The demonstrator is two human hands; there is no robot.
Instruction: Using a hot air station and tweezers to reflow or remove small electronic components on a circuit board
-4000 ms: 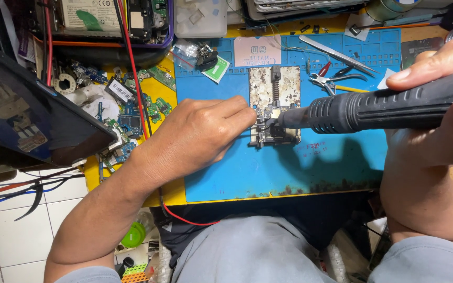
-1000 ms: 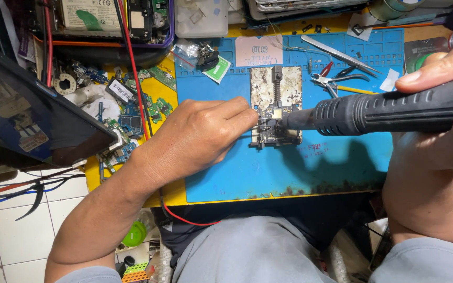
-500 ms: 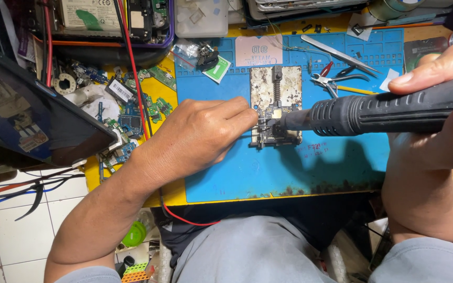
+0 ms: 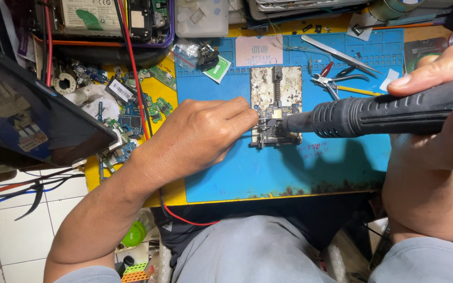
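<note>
Gripping ribbed black hot-air handle (image 4: 384, 112), stained board holder (image 4: 276, 105)

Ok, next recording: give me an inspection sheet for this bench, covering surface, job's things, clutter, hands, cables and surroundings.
Surface: blue silicone work mat on a yellow table, stained along its near edge.
Job's things: small dark circuit board clamped in a corroded metal holder; thick black hot-air handle, nozzle over the board.
Clutter: red-handled cutters, steel tweezers, loose green board scraps, clear plastic box.
Hands: left hand pinches a thin tool at the board; right hand grips the handle.
Cables: red wire crosses the table and hangs off its front.
Surroundings: white tiled floor, grey-trousered lap, dark tablet-like panel.
</note>
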